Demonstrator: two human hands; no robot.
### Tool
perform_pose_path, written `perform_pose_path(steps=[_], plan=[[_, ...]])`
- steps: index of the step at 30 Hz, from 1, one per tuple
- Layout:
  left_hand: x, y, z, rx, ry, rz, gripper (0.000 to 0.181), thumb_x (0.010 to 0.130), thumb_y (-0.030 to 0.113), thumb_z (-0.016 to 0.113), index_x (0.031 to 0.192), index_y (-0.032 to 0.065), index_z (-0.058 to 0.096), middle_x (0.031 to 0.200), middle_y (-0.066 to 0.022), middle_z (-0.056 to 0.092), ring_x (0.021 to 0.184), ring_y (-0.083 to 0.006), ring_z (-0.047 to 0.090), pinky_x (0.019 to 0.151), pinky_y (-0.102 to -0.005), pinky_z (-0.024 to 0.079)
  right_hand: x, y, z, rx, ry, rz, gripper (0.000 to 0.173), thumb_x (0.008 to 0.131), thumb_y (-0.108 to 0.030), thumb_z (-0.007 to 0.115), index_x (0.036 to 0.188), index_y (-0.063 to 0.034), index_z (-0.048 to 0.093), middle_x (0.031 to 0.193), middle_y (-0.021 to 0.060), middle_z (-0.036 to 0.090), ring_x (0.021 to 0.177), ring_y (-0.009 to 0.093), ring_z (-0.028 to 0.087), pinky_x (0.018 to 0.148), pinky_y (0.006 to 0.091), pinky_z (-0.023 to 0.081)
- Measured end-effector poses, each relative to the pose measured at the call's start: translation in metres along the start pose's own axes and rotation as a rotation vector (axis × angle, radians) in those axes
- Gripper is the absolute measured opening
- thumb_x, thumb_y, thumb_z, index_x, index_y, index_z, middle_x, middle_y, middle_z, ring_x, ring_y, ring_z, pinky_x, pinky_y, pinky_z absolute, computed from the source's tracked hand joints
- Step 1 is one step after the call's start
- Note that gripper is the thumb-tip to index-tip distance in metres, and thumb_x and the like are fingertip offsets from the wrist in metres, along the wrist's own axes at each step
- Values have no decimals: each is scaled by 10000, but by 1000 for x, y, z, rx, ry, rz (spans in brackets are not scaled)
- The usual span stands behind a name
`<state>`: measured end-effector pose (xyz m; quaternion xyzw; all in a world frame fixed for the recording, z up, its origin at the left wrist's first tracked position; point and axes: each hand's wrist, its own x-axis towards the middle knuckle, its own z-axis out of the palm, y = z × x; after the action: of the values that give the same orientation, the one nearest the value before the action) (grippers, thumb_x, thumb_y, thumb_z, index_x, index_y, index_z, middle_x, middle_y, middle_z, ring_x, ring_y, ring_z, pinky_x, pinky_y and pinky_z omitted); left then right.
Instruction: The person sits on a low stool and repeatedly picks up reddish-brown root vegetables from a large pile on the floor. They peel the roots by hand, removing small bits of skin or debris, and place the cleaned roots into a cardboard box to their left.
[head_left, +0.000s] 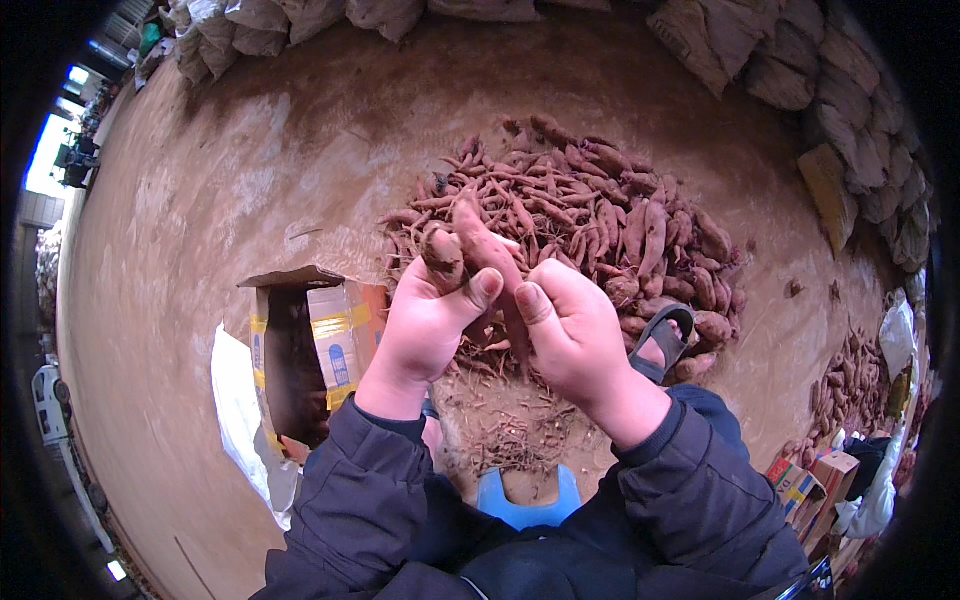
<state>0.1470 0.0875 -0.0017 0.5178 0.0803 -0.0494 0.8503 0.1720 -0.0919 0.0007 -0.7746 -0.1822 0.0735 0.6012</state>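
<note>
My left hand (431, 322) is closed around a thick, soil-marked sweet potato (443, 255), its thumb pressing on the inner side. A long, reddish sweet potato (484, 244) stands up between both hands, and my right hand (574, 330) grips its lower part between thumb and curled fingers. Past the hands lies a broad pile of sweet potatoes (600, 217), thin ones near the middle and thicker ones to the right. Broken rootlets (517, 442) are scattered on the floor below the hands. My fingers hide part of both held roots.
An open cardboard box (349, 345) with yellow tape stands at left beside a white sheet (240, 420). A blue plastic stool (529, 510) is beneath me. Stacked sacks (862, 127) line the upper right. More sweet potatoes (851, 386) and cartons (829, 480) are at right.
</note>
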Motion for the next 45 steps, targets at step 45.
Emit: perform_pose_path(steps=[45], plan=[[-29, 14, 8, -191, 164, -3, 477, 977, 347, 782, 1269, 5, 622, 1001, -83, 697, 920, -185, 675, 842, -338, 532, -25, -3, 16, 704, -221, 535, 242, 1113, -212, 583, 1137, -3, 703, 770, -71, 551, 640, 38, 452, 588, 195, 353]])
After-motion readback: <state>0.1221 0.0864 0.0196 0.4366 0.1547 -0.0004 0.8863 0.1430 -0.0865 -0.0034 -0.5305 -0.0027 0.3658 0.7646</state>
